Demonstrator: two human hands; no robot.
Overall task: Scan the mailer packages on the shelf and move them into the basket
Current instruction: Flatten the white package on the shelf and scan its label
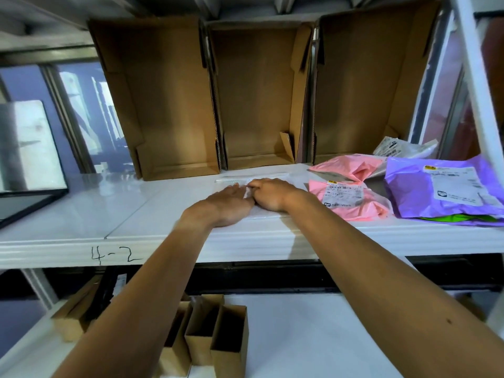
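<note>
Both my hands rest on a flat white mailer point(272, 177) lying in the middle of the white shelf point(81, 219). My left hand point(229, 204) lies palm down on it with fingers together. My right hand point(268, 193) is curled, its fingertips pinching at the mailer's label. To the right lie a pink mailer point(346, 199) with a label, a second pink mailer point(351, 166) behind it, a purple mailer point(447, 186) over a green one point(458, 218), and a clear-white mailer point(401, 148) at the back. No basket is in view.
Three open cardboard boxes point(261, 99) stand on end along the back of the shelf. The shelf's front edge is marked "4-2". Small cardboard boxes point(215, 334) sit on the lower shelf. A dark framed panel point(27, 170) stands at the left.
</note>
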